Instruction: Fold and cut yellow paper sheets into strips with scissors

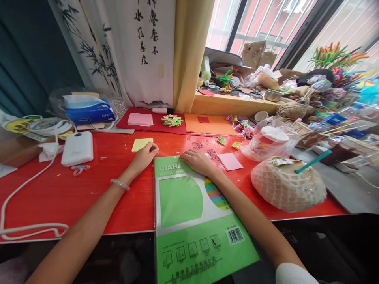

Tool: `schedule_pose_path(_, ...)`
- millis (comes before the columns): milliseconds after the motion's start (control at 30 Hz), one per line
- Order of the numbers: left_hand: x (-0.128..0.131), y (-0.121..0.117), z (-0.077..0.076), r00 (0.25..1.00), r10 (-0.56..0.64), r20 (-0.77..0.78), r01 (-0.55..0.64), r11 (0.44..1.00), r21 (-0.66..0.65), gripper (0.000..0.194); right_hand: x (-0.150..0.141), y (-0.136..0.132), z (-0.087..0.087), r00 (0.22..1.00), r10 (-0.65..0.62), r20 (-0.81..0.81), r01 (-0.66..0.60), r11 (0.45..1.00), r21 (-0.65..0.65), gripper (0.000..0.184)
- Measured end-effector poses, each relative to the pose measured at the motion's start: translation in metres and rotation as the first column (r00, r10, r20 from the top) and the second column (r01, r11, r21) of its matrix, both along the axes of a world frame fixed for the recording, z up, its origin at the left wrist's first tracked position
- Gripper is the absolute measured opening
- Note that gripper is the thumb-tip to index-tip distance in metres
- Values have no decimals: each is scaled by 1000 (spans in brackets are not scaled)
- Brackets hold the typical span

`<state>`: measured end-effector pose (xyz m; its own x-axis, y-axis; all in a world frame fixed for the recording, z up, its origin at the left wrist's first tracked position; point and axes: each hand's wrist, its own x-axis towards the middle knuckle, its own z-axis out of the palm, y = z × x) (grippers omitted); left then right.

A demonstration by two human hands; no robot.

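Observation:
A green pack of colour copy paper (189,236) lies in front of me, its near end jutting past the table's front edge. My right hand (196,161) rests on the pack's top edge with its fingers curled over it, and that forearm crosses the pack's right side. My left hand (145,156) is just off the pack's upper left corner. Its fingers are bent together, and whatever may be between them is hidden. Right behind that hand is a yellow paper square (141,144). A pink paper square (230,161) lies to the right of the pack.
A netted coconut (288,183) with a straw and a bagged cup (271,140) stand at the right. At the left are a white power bank (77,149) and its cable. Red and orange sheets (207,124) and a folded paper flower (172,120) lie behind.

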<state>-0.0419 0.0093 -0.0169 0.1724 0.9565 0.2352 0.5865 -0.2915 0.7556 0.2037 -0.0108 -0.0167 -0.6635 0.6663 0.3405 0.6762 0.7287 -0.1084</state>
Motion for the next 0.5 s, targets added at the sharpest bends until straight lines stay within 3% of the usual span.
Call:
schedule_pose_path(133,5,-12,9,998,-50,23,48,993,108,24,-1,0,0,999,-16,48,14,999,50,27)
schedule_pose_path(267,21,-27,9,949,-58,-311,157,940,303,25,-1,1,-1,995,-28,97,20,996,89,26)
schedule_pose_path(367,36,-32,1,891,-79,-447,230,928,294,26,-2,2,-2,995,-69,73,64,995,77,28)
schedule_pose_path(500,47,-25,0,871,-60,-487,213,941,264,26,-5,5,-3,994,-105,28,104,994,36,26)
